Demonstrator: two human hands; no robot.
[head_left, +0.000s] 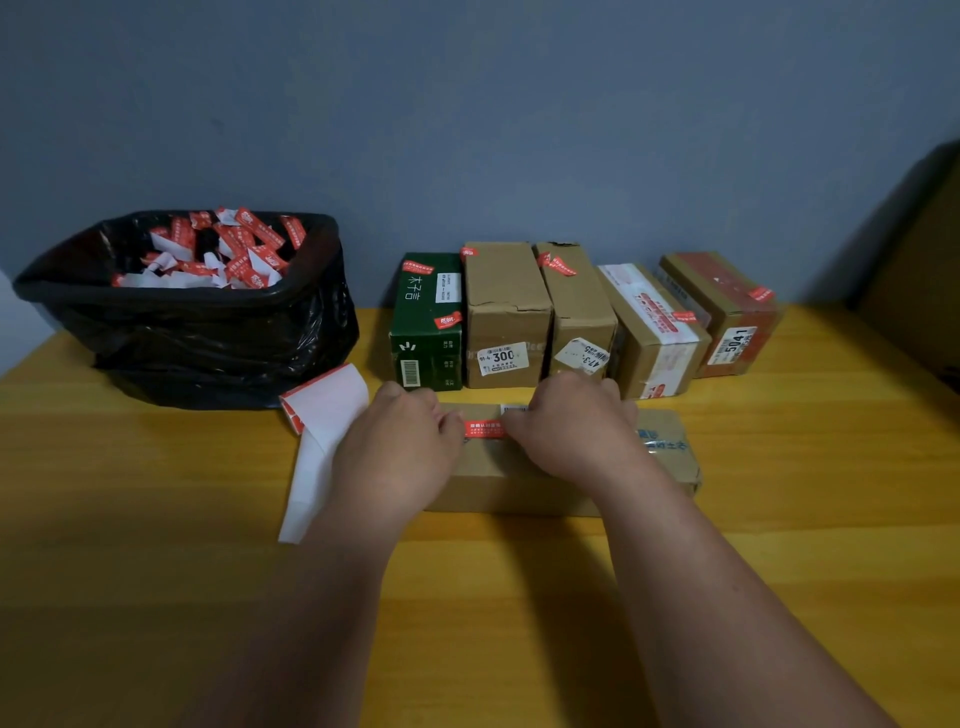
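Yellow tabletop (156, 519) bears a flat cardboard box (519, 488) just before you; its red sticker (483, 428) shows between your left hand (400, 441) and right hand (571, 421), both ends covered. Knuckles hide your fingertips, so pinching or pressing, I cannot tell. White backing strip (327, 415) lies partly under your left hand; parcels (506, 291) stand behind.

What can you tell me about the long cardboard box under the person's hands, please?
The long cardboard box is plain brown, closed, and lies flat on the wooden table before a row of five boxes. Its top bears a red sticker, a white barcode label at the far edge, and blue print under glossy tape near the right end. The left hand and right hand rest on its top, fingertips at the sticker's two ends.
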